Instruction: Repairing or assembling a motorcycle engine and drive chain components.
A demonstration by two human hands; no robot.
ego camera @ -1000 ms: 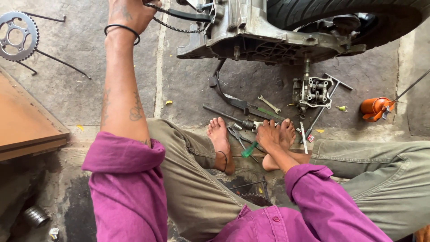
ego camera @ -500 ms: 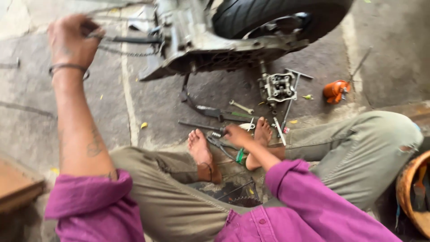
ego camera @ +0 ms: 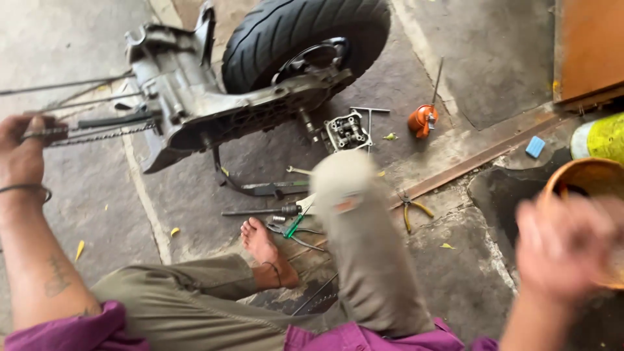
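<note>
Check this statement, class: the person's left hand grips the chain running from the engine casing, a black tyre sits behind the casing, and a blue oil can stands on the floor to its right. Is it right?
One detail is wrong: the oil can is orange, not blue. The head view shows it on the floor right of the engine casing. The left hand does grip the chain, and the black tyre sits behind the casing.

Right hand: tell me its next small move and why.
Probably a short reach further right to the orange bowl. The right hand is blurred, open and apparently empty, right in front of that bowl's rim, while the left hand grips the chain running from the engine casing.
</note>
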